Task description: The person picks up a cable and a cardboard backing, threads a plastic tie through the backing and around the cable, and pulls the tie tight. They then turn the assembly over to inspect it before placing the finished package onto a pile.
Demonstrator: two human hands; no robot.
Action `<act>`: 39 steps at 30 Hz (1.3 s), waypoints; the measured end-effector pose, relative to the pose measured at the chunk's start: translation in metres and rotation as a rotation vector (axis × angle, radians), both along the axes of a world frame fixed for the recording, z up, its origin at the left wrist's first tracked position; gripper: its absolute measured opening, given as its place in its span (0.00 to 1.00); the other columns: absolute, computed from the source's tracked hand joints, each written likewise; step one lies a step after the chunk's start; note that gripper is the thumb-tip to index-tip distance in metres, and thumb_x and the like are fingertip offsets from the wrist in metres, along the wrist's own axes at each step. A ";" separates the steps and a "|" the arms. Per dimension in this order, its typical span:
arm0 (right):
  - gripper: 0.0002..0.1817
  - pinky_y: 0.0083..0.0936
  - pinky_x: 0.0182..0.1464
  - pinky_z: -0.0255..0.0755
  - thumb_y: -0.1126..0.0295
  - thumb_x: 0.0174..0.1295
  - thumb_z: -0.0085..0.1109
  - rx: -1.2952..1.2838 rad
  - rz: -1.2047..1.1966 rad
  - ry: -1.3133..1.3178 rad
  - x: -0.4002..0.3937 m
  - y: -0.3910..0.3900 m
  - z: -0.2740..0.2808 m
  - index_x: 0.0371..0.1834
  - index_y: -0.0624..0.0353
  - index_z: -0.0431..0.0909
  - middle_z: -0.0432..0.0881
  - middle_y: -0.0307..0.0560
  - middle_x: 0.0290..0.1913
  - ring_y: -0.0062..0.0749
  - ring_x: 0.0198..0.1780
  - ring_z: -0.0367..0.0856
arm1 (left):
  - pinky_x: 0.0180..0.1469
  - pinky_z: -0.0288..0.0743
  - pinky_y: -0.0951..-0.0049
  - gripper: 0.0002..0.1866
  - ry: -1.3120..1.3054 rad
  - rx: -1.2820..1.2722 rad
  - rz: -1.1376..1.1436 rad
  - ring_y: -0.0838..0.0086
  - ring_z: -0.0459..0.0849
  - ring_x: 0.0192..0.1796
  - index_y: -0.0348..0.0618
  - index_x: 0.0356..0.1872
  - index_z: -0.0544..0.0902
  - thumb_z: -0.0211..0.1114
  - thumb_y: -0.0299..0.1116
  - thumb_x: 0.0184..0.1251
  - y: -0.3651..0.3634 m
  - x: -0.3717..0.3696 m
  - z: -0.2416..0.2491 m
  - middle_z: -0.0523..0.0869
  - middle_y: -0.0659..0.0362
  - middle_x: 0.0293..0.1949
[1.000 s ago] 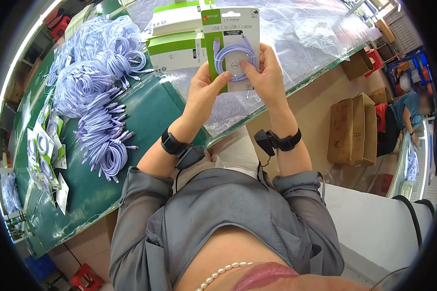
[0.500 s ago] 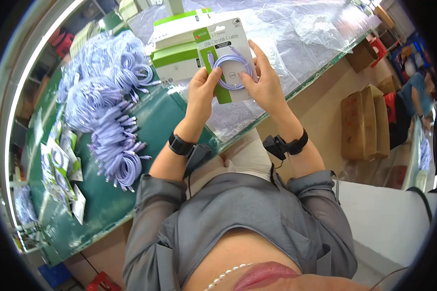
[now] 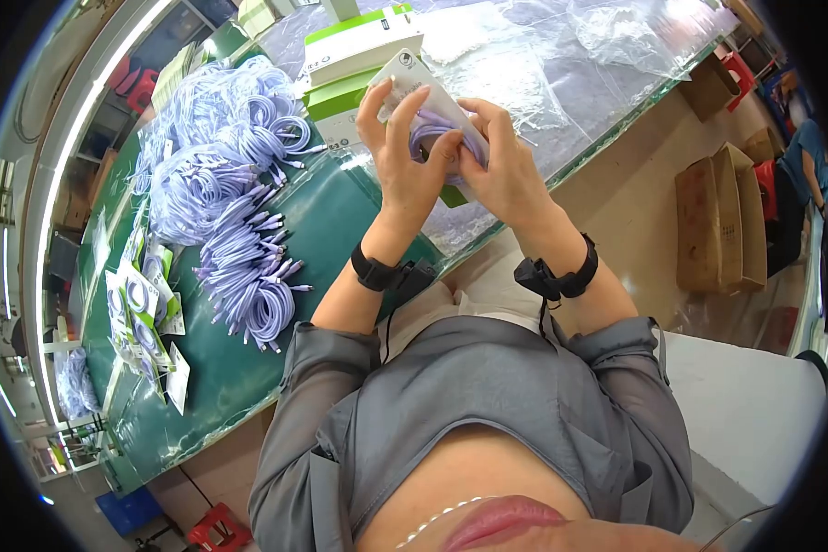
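Note:
A USB-C cable pack (image 3: 443, 103), a white and green card with a coiled lilac cable on it, is held up tilted over the table's front edge. My left hand (image 3: 403, 161) grips it from the left, its fingers reaching over the card and the thumb at the coil. Along the right side, my right hand (image 3: 506, 166) holds the same pack, thumb near the coil. Fingers hide part of the cable and print. Behind the pack stand green and white boxes (image 3: 363, 55).
Lilac cables (image 3: 239, 106) lie heaped on the green table (image 3: 331, 207), with bundled cables (image 3: 271, 308) nearer me. Several carded cables (image 3: 143, 313) are piled at left. Clear plastic sheeting (image 3: 616, 46) covers the right part. Cardboard boxes (image 3: 718, 221) stand on the floor; a person (image 3: 805, 161) is far right.
The pack has turned from facing me to a steep tilt. My left fingers have moved from its lower left edge up over the card. The view has shifted slightly.

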State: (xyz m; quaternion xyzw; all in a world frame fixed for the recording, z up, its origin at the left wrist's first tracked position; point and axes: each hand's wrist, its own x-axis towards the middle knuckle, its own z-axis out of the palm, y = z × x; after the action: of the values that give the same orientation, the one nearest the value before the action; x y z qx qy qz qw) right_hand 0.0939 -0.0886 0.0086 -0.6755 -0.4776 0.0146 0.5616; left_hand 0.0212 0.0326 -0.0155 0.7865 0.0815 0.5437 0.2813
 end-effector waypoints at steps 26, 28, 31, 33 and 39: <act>0.07 0.39 0.39 0.72 0.72 0.45 0.65 -0.424 0.512 -0.166 -0.022 -0.096 -0.060 0.28 0.56 0.77 0.78 0.48 0.30 0.45 0.36 0.78 | 0.40 0.73 0.70 0.08 0.856 -0.576 -0.818 0.72 0.78 0.38 0.40 0.33 0.79 0.65 0.33 0.57 -0.062 -0.093 -0.063 0.80 0.56 0.33; 0.08 0.41 0.39 0.71 0.65 0.47 0.63 -0.493 0.433 -0.218 -0.034 -0.107 -0.068 0.29 0.52 0.75 0.78 0.46 0.31 0.45 0.37 0.78 | 0.42 0.74 0.68 0.09 0.892 -0.521 -0.745 0.66 0.79 0.40 0.40 0.35 0.80 0.65 0.32 0.55 -0.076 -0.100 -0.062 0.79 0.53 0.35; 0.09 0.41 0.40 0.69 0.64 0.49 0.62 -0.575 0.382 -0.039 -0.042 -0.117 -0.056 0.31 0.52 0.74 0.78 0.46 0.31 0.44 0.37 0.78 | 0.38 0.70 0.80 0.07 0.941 -0.781 -0.794 0.83 0.74 0.37 0.41 0.38 0.77 0.62 0.30 0.60 -0.086 -0.106 -0.061 0.77 0.64 0.33; 0.09 0.40 0.39 0.69 0.65 0.50 0.62 -0.575 0.370 -0.174 -0.043 -0.123 -0.051 0.32 0.52 0.73 0.78 0.46 0.31 0.44 0.38 0.79 | 0.36 0.67 0.83 0.05 0.972 -0.993 -0.845 0.86 0.71 0.35 0.42 0.37 0.76 0.61 0.29 0.62 -0.092 -0.108 -0.042 0.77 0.67 0.34; 0.09 0.39 0.40 0.69 0.67 0.52 0.61 -0.672 0.486 -0.164 -0.045 -0.130 -0.041 0.33 0.54 0.72 0.78 0.48 0.32 0.46 0.39 0.79 | 0.34 0.65 0.84 0.04 1.021 -0.942 -0.872 0.86 0.70 0.33 0.43 0.37 0.76 0.61 0.30 0.64 -0.096 -0.113 -0.039 0.76 0.67 0.33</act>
State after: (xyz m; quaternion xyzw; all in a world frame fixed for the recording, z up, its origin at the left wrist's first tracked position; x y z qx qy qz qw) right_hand 0.0488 -0.2182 -0.0325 -0.6876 -0.6349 0.2478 0.2503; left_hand -0.0922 -0.0636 -0.0546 0.6977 0.1064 -0.1307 0.6963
